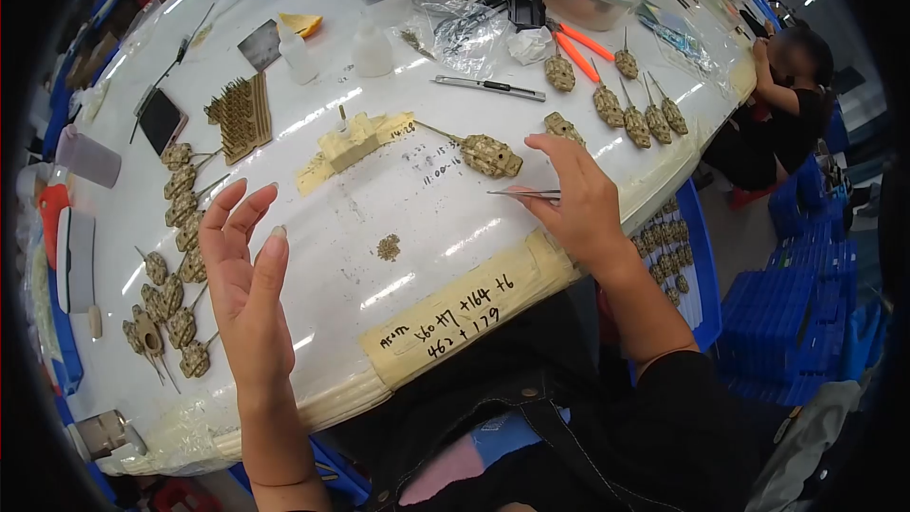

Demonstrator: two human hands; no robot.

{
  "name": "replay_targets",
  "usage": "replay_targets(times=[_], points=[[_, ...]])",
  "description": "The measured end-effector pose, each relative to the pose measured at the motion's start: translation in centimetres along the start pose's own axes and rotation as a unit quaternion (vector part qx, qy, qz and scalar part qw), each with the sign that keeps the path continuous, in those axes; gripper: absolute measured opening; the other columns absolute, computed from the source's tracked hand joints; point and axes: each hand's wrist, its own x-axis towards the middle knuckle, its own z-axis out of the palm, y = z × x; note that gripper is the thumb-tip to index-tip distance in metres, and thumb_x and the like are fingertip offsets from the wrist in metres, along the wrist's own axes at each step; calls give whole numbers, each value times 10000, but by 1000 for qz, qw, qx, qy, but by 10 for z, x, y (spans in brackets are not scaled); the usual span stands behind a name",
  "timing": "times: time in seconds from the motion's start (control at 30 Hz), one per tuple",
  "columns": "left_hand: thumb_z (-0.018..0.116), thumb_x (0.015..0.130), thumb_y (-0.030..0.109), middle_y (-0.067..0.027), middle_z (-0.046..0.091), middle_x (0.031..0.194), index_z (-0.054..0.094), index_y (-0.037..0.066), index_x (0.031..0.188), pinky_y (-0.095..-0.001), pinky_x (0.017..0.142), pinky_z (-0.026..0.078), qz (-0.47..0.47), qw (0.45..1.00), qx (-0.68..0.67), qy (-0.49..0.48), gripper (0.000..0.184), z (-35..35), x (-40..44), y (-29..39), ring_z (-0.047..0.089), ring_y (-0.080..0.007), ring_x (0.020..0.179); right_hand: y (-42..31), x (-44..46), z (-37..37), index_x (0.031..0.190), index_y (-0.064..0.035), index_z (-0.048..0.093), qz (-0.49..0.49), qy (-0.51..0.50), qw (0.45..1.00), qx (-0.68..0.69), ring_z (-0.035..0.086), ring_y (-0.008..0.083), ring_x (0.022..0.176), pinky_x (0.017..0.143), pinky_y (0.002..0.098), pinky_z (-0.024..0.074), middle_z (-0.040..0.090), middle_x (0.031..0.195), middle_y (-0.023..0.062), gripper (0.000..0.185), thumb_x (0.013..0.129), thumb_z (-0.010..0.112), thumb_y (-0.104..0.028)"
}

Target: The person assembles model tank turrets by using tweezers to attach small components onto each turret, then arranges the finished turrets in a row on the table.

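My left hand [248, 289] is raised over the table's left side, fingers apart and nothing in it. In my right hand [586, 204] a pair of metal tweezers [524, 193] points left. Just beyond their tips lies a camouflage-painted model tank turret [490, 156], its thin barrel pointing up and left. A second camouflage piece [563, 126] sits behind my right fingers, partly hidden. Between my hands is a small pile of tiny tan parts [389, 246]. A pale block [349, 142] with an upright pin stands on yellow tape farther back.
More turrets [180, 327] crowd the left, and several others [637, 123] sit at the right. Toward the back are a craft knife [489, 87], orange-handled pliers [580, 52], white bottles [372, 49] and a phone [163, 120]. Another person [787, 104] sits at the far right.
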Motion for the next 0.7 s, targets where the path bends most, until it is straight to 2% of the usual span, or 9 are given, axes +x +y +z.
replay_targets(times=[0.1,0.27,0.43,0.7], points=[[470,796,110,-145,437,1151,325,60,1231,-329,906,251,4,1000,3,-1,461,-1,0,0,361,-215,1086,-4,9,7,1096,-61,487,1,-33,999,-17,558,194,849,730,262,452,574,982,69,527,621,710,-103],[474,795,99,-148,433,1151,322,55,1232,-317,896,270,-6,1000,-1,-3,465,0,-1,2,366,-214,1077,-4,14,16,1127,-82,465,5,-32,999,-37,552,177,823,696,256,447,574,936,49,579,606,717,-106],[481,792,89,-151,430,1151,320,51,1228,-307,887,290,-12,1000,-9,-14,467,5,-4,5,368,-212,1072,-4,14,17,1126,-98,469,42,-72,995,-49,546,165,798,674,258,441,569,908,31,581,599,713,-94],[490,796,88,-142,434,1143,367,23,1181,-309,889,306,4,999,8,-36,409,7,-8,1,372,-204,1067,-3,12,14,1116,-102,480,42,-45,998,-31,543,160,765,665,260,438,567,882,24,581,585,713,-72]])
